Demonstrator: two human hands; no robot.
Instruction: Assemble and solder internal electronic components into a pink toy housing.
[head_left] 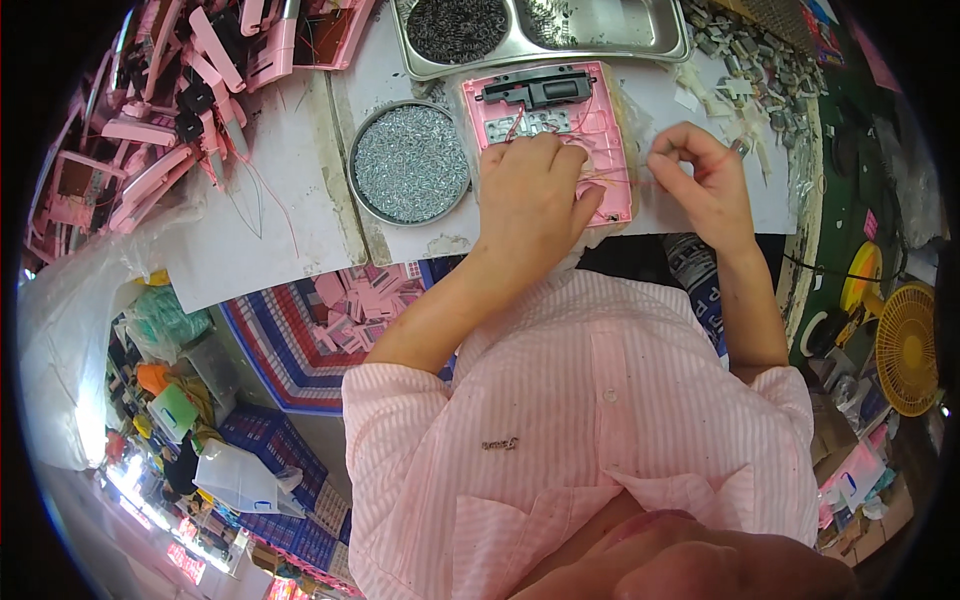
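Note:
A pink plastic housing (pixel 612 150) lies open-side up at the table's front edge. Inside it are a black module (pixel 548 90), a grey metal-looking plate (pixel 530 123) and thin red wires (pixel 597 122). My left hand (pixel 535 190) grips the housing's near left part, fingers curled over its inside; what lies beneath them is hidden. To the right of the housing, my right hand (pixel 705 185) is raised with thumb and forefinger pinched together. Whatever thin thing it may hold is too small to make out.
A round tray (pixel 356 165) of small silvery screws stands left of the housing. Behind is a metal tray (pixel 600 50) with dark springs. Pink assemblies with loose wires (pixel 160 150) pile up at left; small metal parts (pixel 745 80) at right. A basket (pixel 290 345) of pink pieces sits below the table.

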